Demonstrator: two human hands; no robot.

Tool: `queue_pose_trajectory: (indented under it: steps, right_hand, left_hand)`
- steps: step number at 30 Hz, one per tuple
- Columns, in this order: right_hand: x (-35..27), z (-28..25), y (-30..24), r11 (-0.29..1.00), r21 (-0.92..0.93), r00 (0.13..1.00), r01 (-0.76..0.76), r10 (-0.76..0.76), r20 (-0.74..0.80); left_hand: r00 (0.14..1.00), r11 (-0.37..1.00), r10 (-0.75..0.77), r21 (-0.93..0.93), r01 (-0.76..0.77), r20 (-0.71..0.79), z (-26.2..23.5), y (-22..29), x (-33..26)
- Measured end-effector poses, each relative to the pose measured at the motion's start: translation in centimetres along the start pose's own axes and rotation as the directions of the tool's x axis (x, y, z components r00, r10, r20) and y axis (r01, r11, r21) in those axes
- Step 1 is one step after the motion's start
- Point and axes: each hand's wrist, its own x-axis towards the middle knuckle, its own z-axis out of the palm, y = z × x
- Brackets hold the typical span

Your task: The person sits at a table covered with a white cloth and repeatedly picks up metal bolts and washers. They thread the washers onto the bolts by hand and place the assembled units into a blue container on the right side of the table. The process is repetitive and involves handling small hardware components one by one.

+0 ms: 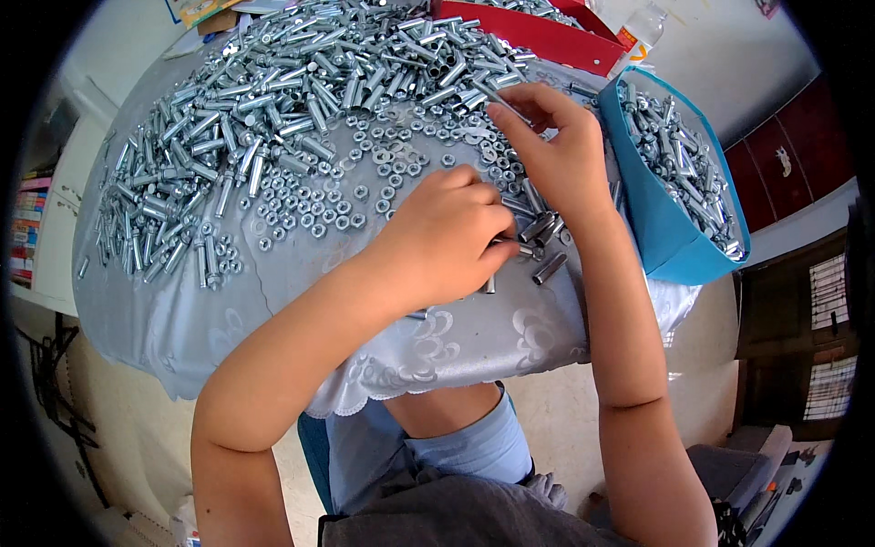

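Observation:
My left hand (pixel 451 239) is curled over the near middle of the table. A metal bolt (pixel 527 249) shows at its thumb and forefinger; the rest of what it holds is hidden by the fingers. To the right and farther off, my right hand (pixel 561 146) pinches a thin metal rod (pixel 507 105) between thumb and fingers, at the edge of the big pile. Several loose metal sleeves (pixel 550 268) lie between the two hands. Hex nuts (pixel 301 208) and flat washers (pixel 387 157) are scattered beyond my left hand.
A large heap of sleeve anchor bolts (pixel 273 100) spreads over the far and left parts of the cloth-covered table (pixel 437 342). At the right edge stands a blue fabric bin (pixel 652 214) full of bolts. Behind are a red box (pixel 538 36) and a clear bottle (pixel 641 35).

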Motion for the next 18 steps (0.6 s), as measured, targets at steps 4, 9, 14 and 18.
queue_pose_trajectory:
  steps: [4,9,14,18]
  right_hand:
    - [-0.1,0.1,-0.3,0.999,0.012,1.0,-0.03,0.03,0.001]
    - [0.0,-0.1,-0.2,0.972,0.161,0.985,-0.17,0.168,0.024]
    - [-0.2,0.4,-0.2,0.985,0.122,0.99,-0.125,0.116,0.085]
    - [-0.3,0.3,0.0,0.989,0.11,0.987,-0.095,0.078,0.142]
  left_hand:
    - [0.996,1.0,0.002,-0.028,-0.005,-0.091,0.5,-0.1,-0.3]
    - [0.906,0.872,-0.399,-0.364,0.328,-0.139,-2.5,-1.2,0.1]
    - [0.799,0.787,-0.527,-0.521,0.331,-0.288,-2.9,-3.8,-0.1]
    - [0.783,0.78,-0.536,-0.541,0.315,-0.316,-2.7,-3.9,0.0]
